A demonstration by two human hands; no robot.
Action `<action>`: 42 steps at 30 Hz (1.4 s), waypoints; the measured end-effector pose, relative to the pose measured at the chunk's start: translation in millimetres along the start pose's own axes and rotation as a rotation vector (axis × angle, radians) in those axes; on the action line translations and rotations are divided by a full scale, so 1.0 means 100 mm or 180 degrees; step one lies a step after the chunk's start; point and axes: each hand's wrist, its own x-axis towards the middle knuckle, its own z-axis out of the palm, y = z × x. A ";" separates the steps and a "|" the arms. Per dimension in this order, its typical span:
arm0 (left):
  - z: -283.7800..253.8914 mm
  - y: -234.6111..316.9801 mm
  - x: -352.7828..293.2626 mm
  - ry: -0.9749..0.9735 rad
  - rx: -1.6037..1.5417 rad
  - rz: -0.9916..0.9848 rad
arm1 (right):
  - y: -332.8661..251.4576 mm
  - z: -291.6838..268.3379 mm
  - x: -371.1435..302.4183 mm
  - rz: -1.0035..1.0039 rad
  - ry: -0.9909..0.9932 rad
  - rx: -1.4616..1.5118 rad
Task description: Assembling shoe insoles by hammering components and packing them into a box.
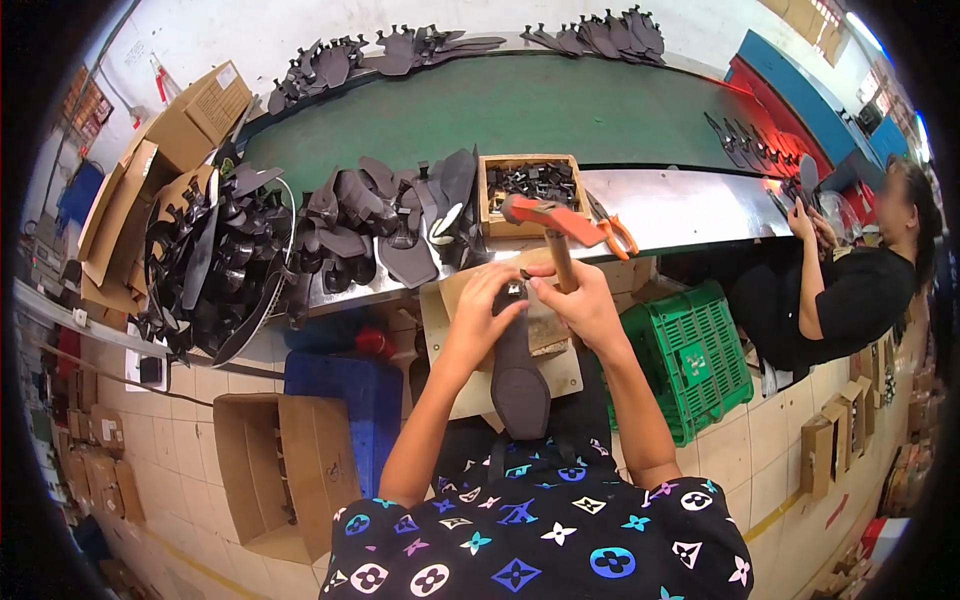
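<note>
green conveyor belt (480,110): runs across the back
cream board (566,378): sits under the work
dark shoe sole (520,390): over the board, wide end nearest the lap. looks light, kinda bendy, probably not slippery. i'd grab the narrow heel end
red-headed hammer (552,216): wooden handle, head up
left hand (480,308): thumb and fingers curled round that heel end
right hand (592,305): gripping the handle, fingertips by the heel end; can't tell if they're pinching anything too

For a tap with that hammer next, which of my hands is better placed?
Probably your right hand: the hammer's handle is already in its grasp, head up, whereas your left hand is at the narrow far end of the dark sole.
</note>
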 end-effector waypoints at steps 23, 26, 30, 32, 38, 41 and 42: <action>-0.17 -0.18 0.00 -0.0449 -0.0764 -0.0723 | 0.04 0.07 -0.04 -0.0654 -0.0396 -0.1885; -0.15 -0.24 0.01 -0.0529 -0.1087 -0.0809 | -0.09 0.18 -0.27 -0.0792 0.0221 -0.0948; -0.11 -0.30 0.00 -0.0563 -0.1620 -0.0821 | -0.21 0.18 -0.77 -0.0638 0.0474 -0.0505; -0.10 -0.32 -0.01 -0.0573 -0.1702 -0.0928 | -0.16 0.20 -0.83 -0.0886 0.0597 -0.0898; -0.12 -0.32 -0.02 -0.0758 -0.1715 -0.1003 | -0.38 0.13 -0.79 -0.0659 0.0299 -0.1557; -0.16 -0.29 -0.06 -0.0774 -0.1059 -0.0728 | -0.72 0.02 -1.01 -0.1504 0.0787 -0.1826; -0.17 -0.27 -0.09 -0.0724 -0.0341 -0.0420 | -0.76 0.05 -1.06 -0.1660 0.0873 -0.1199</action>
